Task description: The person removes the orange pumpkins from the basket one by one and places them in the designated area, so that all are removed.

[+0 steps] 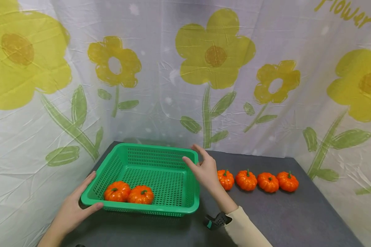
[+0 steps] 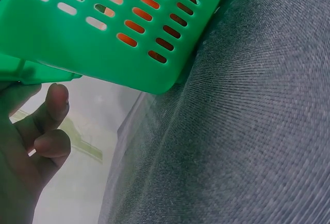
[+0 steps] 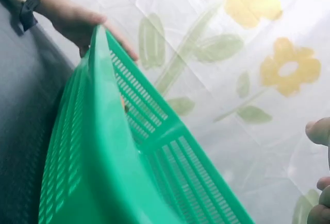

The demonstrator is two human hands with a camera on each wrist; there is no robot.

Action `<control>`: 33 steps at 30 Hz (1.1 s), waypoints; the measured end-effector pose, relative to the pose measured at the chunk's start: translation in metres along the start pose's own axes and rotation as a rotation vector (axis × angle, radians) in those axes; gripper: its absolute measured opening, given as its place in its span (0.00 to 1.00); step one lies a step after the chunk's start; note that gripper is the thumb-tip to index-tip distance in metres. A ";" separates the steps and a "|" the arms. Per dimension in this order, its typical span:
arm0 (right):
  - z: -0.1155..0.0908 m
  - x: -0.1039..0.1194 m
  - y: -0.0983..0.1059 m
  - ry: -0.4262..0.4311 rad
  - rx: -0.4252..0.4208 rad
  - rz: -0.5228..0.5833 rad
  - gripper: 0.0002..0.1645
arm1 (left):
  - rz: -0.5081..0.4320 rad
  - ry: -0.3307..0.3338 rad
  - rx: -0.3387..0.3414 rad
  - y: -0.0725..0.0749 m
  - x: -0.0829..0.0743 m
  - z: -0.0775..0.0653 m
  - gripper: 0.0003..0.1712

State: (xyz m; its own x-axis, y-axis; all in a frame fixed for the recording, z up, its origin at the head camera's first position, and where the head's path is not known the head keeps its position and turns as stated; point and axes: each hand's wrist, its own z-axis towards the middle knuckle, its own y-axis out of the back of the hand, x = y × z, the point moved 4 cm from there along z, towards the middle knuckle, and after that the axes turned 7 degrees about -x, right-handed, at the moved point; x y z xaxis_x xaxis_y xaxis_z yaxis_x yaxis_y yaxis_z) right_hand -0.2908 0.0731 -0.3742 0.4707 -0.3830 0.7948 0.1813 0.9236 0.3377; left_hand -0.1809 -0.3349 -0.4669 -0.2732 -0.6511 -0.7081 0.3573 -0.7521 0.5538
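Note:
A green plastic basket (image 1: 160, 209) with slotted walls holds two small orange pumpkins, one pumpkin (image 1: 117, 191) at its front left and another pumpkin (image 1: 141, 195) beside it. My left hand (image 1: 71, 209) grips the basket's front left corner, thumb by the front rim and fingers along the left side. In the left wrist view, some fingers (image 2: 51, 144) show bent below the rim. My right hand (image 1: 205, 169) is by the right rim, thumb and fingers spread. The right wrist view shows its fingers (image 3: 319, 131) apart from the basket.
A row of several orange pumpkins (image 1: 246, 180) lies right of the basket on the dark grey table (image 1: 266, 219). White cloth (image 1: 154, 113) printed with yellow flowers hangs behind the table and along both sides. The right wrist wears a black band (image 1: 217, 220).

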 end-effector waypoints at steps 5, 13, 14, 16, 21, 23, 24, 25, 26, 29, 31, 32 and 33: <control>0.011 0.008 -0.020 0.074 0.058 -0.030 0.38 | -0.002 0.008 0.001 0.000 0.001 -0.001 0.60; 0.023 0.018 -0.044 0.141 0.137 -0.046 0.39 | 0.002 0.003 -0.001 0.000 0.000 0.000 0.60; 0.024 0.018 -0.046 0.138 0.142 -0.044 0.38 | 0.004 0.002 -0.002 0.000 0.000 -0.001 0.60; 0.026 0.017 -0.050 0.125 0.150 -0.048 0.38 | 0.007 0.002 -0.003 0.000 -0.001 -0.001 0.60; 0.029 0.016 -0.062 0.091 0.217 -0.038 0.37 | 0.007 0.002 0.001 0.000 -0.001 -0.002 0.60; 0.030 0.016 -0.067 0.086 0.256 -0.035 0.37 | 0.009 0.000 0.003 0.000 -0.001 -0.002 0.60; 0.031 0.016 -0.069 0.087 0.272 -0.035 0.37 | 0.006 0.000 0.003 0.000 -0.001 -0.002 0.59; 0.033 0.017 -0.072 0.089 0.289 -0.038 0.37 | 0.009 0.000 0.002 0.001 -0.002 -0.002 0.59; 0.035 0.017 -0.074 0.094 0.298 -0.050 0.38 | 0.014 0.000 0.002 0.001 -0.002 -0.002 0.59; 0.044 0.018 -0.079 0.108 0.314 -0.082 0.38 | 0.026 -0.001 -0.003 0.001 -0.003 -0.001 0.59; 0.049 0.018 -0.083 0.117 0.324 -0.089 0.38 | 0.030 -0.001 -0.007 0.001 -0.003 -0.001 0.59; 0.050 0.019 -0.085 0.118 0.329 -0.089 0.38 | 0.031 -0.004 -0.010 0.000 -0.003 -0.001 0.59; 0.051 0.018 -0.087 0.119 0.340 -0.083 0.38 | 0.031 -0.004 -0.011 0.000 -0.003 -0.002 0.59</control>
State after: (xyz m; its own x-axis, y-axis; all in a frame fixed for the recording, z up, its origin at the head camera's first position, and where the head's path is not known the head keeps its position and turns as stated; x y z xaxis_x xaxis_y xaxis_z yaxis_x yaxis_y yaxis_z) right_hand -0.3420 -0.0147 -0.3633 0.5670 -0.4338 0.7002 -0.0648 0.8239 0.5629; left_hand -0.1786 -0.3331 -0.4656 -0.2656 -0.6744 -0.6890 0.3751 -0.7306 0.5705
